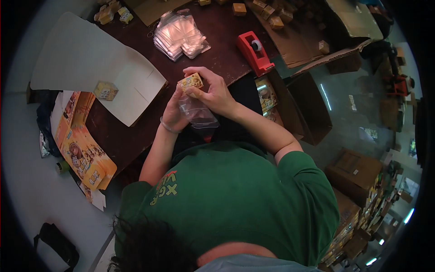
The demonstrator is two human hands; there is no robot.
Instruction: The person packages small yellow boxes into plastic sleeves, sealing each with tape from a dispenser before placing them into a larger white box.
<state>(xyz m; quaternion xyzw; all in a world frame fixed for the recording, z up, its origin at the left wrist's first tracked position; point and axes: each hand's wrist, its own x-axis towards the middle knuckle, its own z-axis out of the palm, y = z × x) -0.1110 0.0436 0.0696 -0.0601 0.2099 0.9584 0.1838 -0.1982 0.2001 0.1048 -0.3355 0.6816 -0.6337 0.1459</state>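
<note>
Between my two hands, above the table's front edge, is a small yellow printed box. My right hand grips it from the right, with the thumb on its lower side. On the left, my left hand is wrapped round a clear plastic sleeve that hangs below the box. Whether the box sits partly inside the sleeve cannot be made out. A pile of flat clear plastic pieces lies on the dark red table beyond my hands.
A red tape dispenser stands right of the pile. An open carton with small yellow boxes is at the upper right. At left are a white board with a wrapped box on it and printed yellow card.
</note>
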